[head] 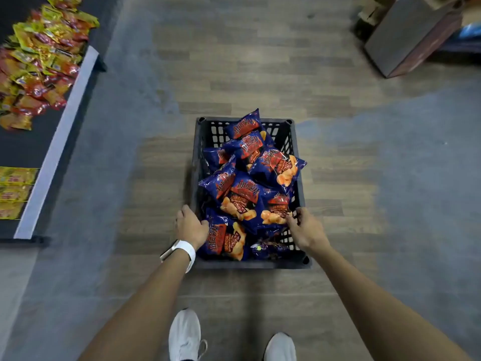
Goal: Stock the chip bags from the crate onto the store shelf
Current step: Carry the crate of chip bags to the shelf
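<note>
A dark plastic crate (299, 190) stands on the wood-look floor in front of me, heaped with several blue and red chip bags (250, 194). My left hand (191, 226) grips the crate's left rim near the front corner, thumb inside against a bag and fingers outside. My right hand (305, 230) curls over the right rim at the same depth, its fingertips touching a bag. The store shelf (56, 152) runs along the left, a dark deck with a grey front edge.
Yellow and red snack packs (39, 61) lie piled on the shelf's far part, and flat yellow packs (15, 191) sit nearer. A cardboard box (408, 35) stands at the upper right. My white shoes (184, 334) are just behind the crate.
</note>
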A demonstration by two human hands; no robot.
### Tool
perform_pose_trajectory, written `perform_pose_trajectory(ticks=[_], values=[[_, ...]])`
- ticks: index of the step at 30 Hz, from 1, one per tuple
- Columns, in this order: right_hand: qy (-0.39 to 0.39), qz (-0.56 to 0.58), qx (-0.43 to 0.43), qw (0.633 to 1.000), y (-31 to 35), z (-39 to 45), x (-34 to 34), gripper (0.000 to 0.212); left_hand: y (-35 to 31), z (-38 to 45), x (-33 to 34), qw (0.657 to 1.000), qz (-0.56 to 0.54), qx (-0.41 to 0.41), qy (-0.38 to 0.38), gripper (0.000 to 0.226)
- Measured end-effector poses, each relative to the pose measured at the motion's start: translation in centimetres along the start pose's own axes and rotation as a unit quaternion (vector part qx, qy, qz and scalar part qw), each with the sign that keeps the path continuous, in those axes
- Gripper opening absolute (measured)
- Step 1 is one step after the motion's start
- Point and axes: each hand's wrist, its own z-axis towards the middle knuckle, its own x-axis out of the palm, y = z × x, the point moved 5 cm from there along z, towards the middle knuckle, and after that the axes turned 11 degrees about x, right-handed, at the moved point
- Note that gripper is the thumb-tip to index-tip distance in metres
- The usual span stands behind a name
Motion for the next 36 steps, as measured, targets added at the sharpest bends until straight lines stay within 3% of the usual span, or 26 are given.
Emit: perform_pose_trajectory(ticks=[5,8,12,16,18,22,28,36], values=[[-0.103,-0.033,0.001,0.994,-1.5,2.7,1.3,0.038,1.9,2.2,2.0,0.999,-0.047,-0.027,-0.005,0.035],[-0.145,0.056,0.003,0.988,-1.8,4.0,1.3,0.035,3.7,3.4,2.7,0.992,-0.123,-0.03,-0.019,0.035],[-0.057,0.166,0.038,0.984,-3.1,6.2,1.9,0.035,5.3,4.6,3.6,0.974,-0.225,-0.028,-0.003,0.029],[0.052,0.245,0.059,0.966,-4.7,7.9,2.9,0.055,5.2,5.0,4.3,0.97,-0.242,-0.032,-0.006,0.007],[0.085,0.286,0.056,0.953,-4.6,8.2,3.4,0.044,5.4,5.4,4.6,0.969,-0.244,-0.037,0.001,0.011],[0.033,0.295,0.038,0.954,-3.5,7.8,3.3,0.025,4.8,5.3,4.0,0.972,-0.231,-0.045,-0.021,0.015],[-0.028,0.296,-0.007,0.955,0.1,5.8,0.2,0.034,2.8,5.2,-0.1,0.973,-0.223,-0.03,-0.057,0.018],[-0.046,0.309,-0.039,0.949,5.9,1.1,-7.2,0.023,-3.0,3.6,-9.5,0.971,-0.213,0.013,-0.107,0.012]])
